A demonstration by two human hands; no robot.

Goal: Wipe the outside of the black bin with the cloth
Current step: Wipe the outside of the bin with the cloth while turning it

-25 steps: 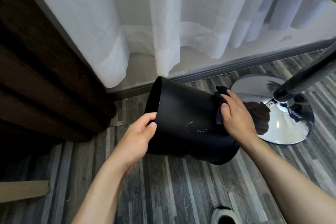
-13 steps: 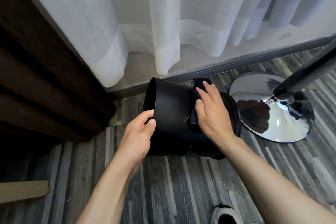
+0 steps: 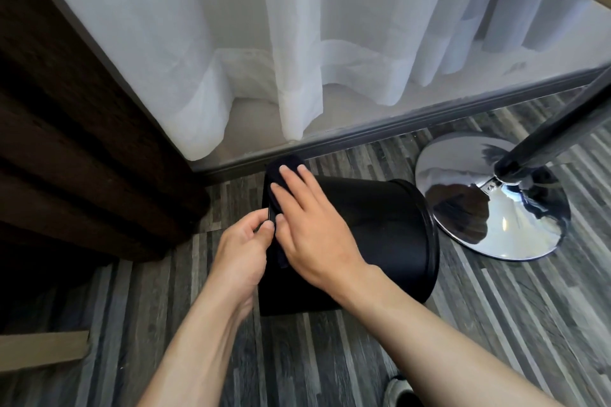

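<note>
The black bin (image 3: pixel 380 228) lies on its side on the grey plank floor, its open rim to the left and its base to the right. My left hand (image 3: pixel 243 249) pinches the rim at the near left edge. My right hand (image 3: pixel 310 228) lies flat on the bin's upper side near the rim, pressing a dark cloth (image 3: pixel 284 163) against it. The cloth shows past my fingertips at the top and as a strip under my palm.
A chrome round base (image 3: pixel 489 205) with a black pole (image 3: pixel 558 132) stands right of the bin. White curtains (image 3: pixel 297 43) hang behind, above a grey floor rail. Dark wooden furniture (image 3: pixel 82 158) fills the left. A shoe tip (image 3: pixel 400 391) shows at the bottom.
My right hand slid the cloth leftward along the bin's side, from the base end to the rim. The bin turned so its rim faces more to the left. My left hand stayed on the rim.
</note>
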